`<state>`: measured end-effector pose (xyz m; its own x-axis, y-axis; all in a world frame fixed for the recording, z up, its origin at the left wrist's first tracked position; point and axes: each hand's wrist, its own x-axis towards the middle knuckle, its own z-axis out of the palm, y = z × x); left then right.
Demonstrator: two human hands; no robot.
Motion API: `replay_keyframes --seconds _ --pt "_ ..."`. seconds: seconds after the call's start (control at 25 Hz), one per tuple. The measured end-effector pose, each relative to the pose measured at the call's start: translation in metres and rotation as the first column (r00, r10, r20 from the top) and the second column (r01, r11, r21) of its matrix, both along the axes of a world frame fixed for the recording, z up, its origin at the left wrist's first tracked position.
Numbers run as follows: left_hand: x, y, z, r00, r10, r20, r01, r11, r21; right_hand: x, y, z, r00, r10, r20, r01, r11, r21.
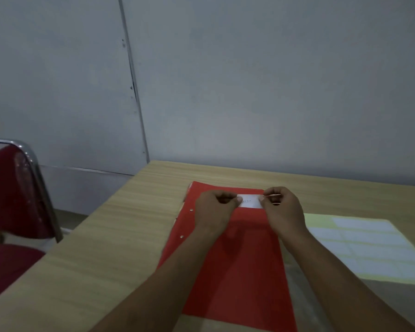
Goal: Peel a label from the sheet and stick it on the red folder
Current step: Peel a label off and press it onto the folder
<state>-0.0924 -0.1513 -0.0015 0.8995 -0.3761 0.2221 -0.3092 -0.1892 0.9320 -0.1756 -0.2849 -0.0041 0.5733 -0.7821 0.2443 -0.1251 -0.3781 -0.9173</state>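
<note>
The label (250, 201) was already off the sheet (369, 248), which lay on the table (106, 236) just right of the red folder (237, 259). Left hand (215, 209) and right hand (283, 209) each pinched one end over the folder's far edge; pressing it flat seemingly remained.
</note>
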Motion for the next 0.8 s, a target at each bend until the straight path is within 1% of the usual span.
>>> replay_keyframes --seconds 0.16,0.24,0.32,0.4,0.56,0.72,0.8 --pt "0.037 0.032 0.001 0.991 0.053 0.124 -0.059 0.997 0.043 0.035 0.024 0.0 0.999 0.038 0.032 -0.037 0.999 -0.015" --pt "0.054 0.041 -0.001 0.985 0.058 0.163 -0.067 0.996 0.051 0.05 0.032 -0.002 0.998 0.037 0.054 -0.036 0.999 -0.02" --pt "0.067 0.045 -0.008 0.976 0.057 0.209 -0.078 0.992 0.098 0.065 0.039 -0.004 0.998 0.04 0.05 -0.039 0.999 -0.016" --pt "0.08 0.047 -0.015 0.964 0.06 0.259 -0.104 0.982 0.159 0.078 0.043 -0.008 0.999 0.043 0.015 -0.043 0.999 -0.018" --pt "0.098 0.048 -0.026 0.949 0.066 0.308 -0.147 0.958 0.247 0.096 0.05 -0.019 0.997 0.032 -0.076 -0.036 0.998 -0.053" --pt "0.109 0.049 -0.032 0.938 0.074 0.339 -0.17 0.95 0.263 0.106 0.058 -0.026 0.989 0.002 -0.147 -0.016 0.995 -0.1" --pt "0.114 0.048 -0.033 0.922 0.073 0.38 -0.191 0.939 0.285 0.111 0.06 -0.026 0.987 -0.014 -0.162 -0.007 0.991 -0.132"
